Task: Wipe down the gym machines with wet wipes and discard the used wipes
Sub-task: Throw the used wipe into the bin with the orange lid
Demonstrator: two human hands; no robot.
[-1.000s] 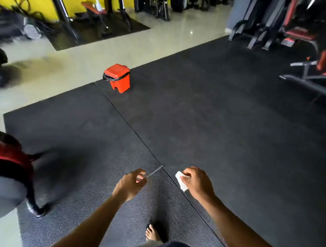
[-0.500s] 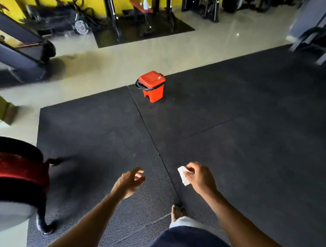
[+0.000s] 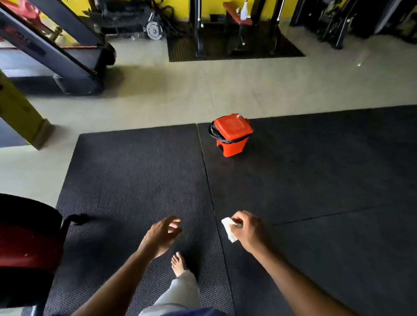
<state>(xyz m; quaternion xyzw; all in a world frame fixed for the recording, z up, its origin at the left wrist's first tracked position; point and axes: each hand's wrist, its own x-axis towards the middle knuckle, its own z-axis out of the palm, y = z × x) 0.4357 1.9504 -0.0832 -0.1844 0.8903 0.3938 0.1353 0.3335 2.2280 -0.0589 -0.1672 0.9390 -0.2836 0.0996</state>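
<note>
Right hand [image 3: 248,231] pinching a white wipe [image 3: 228,229] — left hand [image 3: 161,235] loose, empty — orange bin [image 3: 232,135] well ahead.

Black rubber mats [image 3: 136,174] cover the near floor, a bare foot [image 3: 179,264] stands on one, pale tile floor [image 3: 205,86] lies beyond, a yellow pillar [image 3: 13,108] rises at left, and a white spray bottle [image 3: 244,10] stands on a far red bench [image 3: 233,13].
</note>
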